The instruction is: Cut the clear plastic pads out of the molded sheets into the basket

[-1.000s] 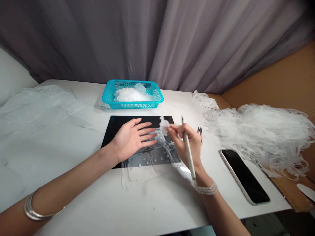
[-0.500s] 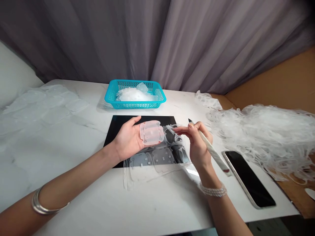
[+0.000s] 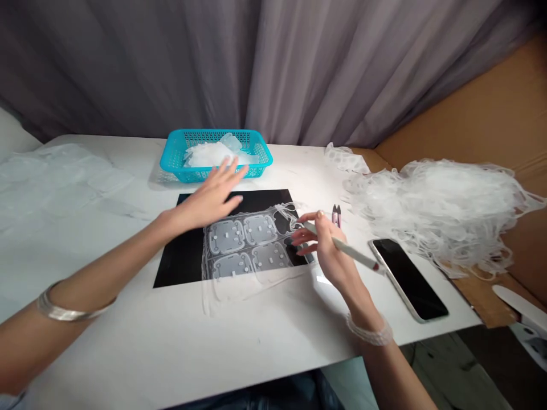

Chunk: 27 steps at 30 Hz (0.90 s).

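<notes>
My left hand [image 3: 217, 191] reaches toward the blue basket [image 3: 171, 162], its fingers spread and nothing visible in them. The fingertips are in front of the basket's near rim; I cannot tell whether they touch it. Whitish translucent pieces [image 3: 209, 154] lie heaped in the basket. My right hand [image 3: 331, 245] holds a white pen-shaped craft knife [image 3: 354, 253], its tip hidden by the fingers. Those fingers are beside the right edge of a clear moulded sheet [image 3: 226, 234] with several rounded square pieces. The sheet lies partly on a black mat [image 3: 171, 262].
Small pink-handled snips [image 3: 337, 216] lie beyond my right hand. A phone [image 3: 410, 279] rests at the right, near a big tangled heap of clear offcuts [image 3: 448, 210]. Stacked translucent sheets [image 3: 60, 176] cover the table's left side. A grey curtain [image 3: 205, 68] hangs behind.
My left hand has moved up toward the basket and turned palm down. The translucent piece that lay on its palm is no longer in it. The view has shifted slightly right.
</notes>
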Each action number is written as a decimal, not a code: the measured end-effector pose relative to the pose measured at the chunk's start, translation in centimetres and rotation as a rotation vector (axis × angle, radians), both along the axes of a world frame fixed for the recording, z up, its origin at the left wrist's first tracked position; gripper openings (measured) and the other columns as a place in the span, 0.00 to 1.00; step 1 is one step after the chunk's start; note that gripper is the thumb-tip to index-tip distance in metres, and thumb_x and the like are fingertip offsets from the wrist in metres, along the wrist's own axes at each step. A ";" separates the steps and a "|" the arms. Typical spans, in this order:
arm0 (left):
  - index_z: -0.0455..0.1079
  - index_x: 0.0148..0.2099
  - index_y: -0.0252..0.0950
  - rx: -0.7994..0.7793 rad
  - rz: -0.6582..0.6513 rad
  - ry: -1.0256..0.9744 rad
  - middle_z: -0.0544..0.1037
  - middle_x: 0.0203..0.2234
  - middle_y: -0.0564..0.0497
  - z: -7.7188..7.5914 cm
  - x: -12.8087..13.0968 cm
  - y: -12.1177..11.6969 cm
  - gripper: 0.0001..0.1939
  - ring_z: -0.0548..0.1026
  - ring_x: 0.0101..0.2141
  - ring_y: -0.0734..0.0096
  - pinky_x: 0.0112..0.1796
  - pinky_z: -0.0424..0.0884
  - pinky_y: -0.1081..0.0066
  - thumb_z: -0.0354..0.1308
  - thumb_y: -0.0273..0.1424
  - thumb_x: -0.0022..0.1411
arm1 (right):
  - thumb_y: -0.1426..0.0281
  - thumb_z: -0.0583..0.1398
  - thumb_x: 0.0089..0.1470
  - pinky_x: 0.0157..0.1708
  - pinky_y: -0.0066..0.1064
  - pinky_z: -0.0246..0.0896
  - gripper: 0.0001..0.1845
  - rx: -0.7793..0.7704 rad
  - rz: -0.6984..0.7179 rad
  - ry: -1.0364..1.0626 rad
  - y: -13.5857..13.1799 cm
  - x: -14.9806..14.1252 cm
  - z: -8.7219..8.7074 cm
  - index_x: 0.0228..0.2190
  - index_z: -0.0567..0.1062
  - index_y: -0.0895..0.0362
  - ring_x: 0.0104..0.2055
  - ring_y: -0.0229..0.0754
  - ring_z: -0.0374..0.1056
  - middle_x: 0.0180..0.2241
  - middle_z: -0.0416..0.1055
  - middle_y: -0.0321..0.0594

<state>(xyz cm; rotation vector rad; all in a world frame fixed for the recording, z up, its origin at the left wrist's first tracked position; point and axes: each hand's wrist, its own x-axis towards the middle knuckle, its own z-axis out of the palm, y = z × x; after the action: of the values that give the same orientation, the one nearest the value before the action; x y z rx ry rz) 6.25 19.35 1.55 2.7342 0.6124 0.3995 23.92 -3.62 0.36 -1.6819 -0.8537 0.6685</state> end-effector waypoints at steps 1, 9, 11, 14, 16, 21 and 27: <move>0.45 0.73 0.37 0.012 -0.062 0.067 0.40 0.73 0.43 -0.7 -0.4 -1.4 0.34 0.37 0.71 0.53 0.66 0.40 0.48 0.47 0.35 0.69 | 0.45 0.46 0.64 0.26 0.32 0.63 0.28 -0.050 0.018 -0.108 -0.8 -0.2 0.0 0.37 0.71 0.53 0.29 0.44 0.72 0.27 0.73 0.40; 0.66 0.62 0.32 -0.009 0.052 0.035 0.76 0.50 0.42 -4.2 -0.4 -3.8 0.23 0.70 0.52 0.57 0.54 0.66 0.57 0.45 0.31 0.68 | 0.61 0.42 0.71 0.27 0.33 0.52 0.19 -0.247 0.314 -0.694 -2.3 -1.6 1.6 0.40 0.68 0.53 0.23 0.41 0.61 0.26 0.66 0.36; 0.69 0.59 0.32 -0.016 0.083 0.036 0.78 0.41 0.44 -4.3 -0.2 -3.2 0.21 0.72 0.45 0.58 0.48 0.69 0.60 0.48 0.32 0.67 | 0.61 0.42 0.71 0.28 0.32 0.53 0.19 -0.249 0.322 -0.729 -1.5 -1.2 1.5 0.44 0.69 0.54 0.23 0.42 0.62 0.25 0.67 0.36; 0.73 0.50 0.35 -0.030 0.128 0.039 0.78 0.33 0.48 -4.4 -0.1 -2.6 0.15 0.74 0.39 0.61 0.43 0.70 0.64 0.49 0.30 0.66 | 0.59 0.40 0.71 0.27 0.32 0.52 0.22 -0.211 0.299 -0.760 0.0 0.0 0.7 0.47 0.69 0.55 0.22 0.42 0.61 0.23 0.65 0.35; 0.74 0.44 0.35 -0.025 0.182 0.030 0.79 0.34 0.48 -4.5 -0.2 -2.2 0.13 0.75 0.40 0.60 0.43 0.70 0.64 0.48 0.28 0.65 | 0.57 0.40 0.71 0.27 0.33 0.53 0.24 -0.178 0.283 -0.776 1.3 1.2 0.2 0.47 0.69 0.55 0.22 0.42 0.62 0.23 0.65 0.35; 0.71 0.51 0.31 0.048 0.353 -0.009 0.78 0.42 0.39 -4.5 -1.4 -2.2 0.16 0.75 0.46 0.52 0.49 0.69 0.55 0.46 0.27 0.66 | 0.53 0.41 0.69 0.32 0.36 0.57 0.27 -0.116 0.087 -0.703 3.5 3.6 -0.5 0.47 0.72 0.53 0.29 0.46 0.68 0.28 0.71 0.40; 0.67 0.58 0.31 0.238 0.016 -0.024 0.71 0.58 0.37 -4.8 -3.5 -7.7 0.19 0.68 0.59 0.52 0.58 0.65 0.52 0.47 0.28 0.69 | 0.55 0.41 0.69 0.41 0.42 0.60 0.26 0.033 -0.222 -0.685 2.7 4.0 -0.4 0.44 0.74 0.53 0.38 0.48 0.69 0.35 0.73 0.43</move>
<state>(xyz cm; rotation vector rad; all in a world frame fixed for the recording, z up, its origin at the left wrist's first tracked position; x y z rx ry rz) 2.74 11.69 -3.20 2.9457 0.6166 0.5407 27.92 -0.88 -0.06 -1.9659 -1.1117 -0.0959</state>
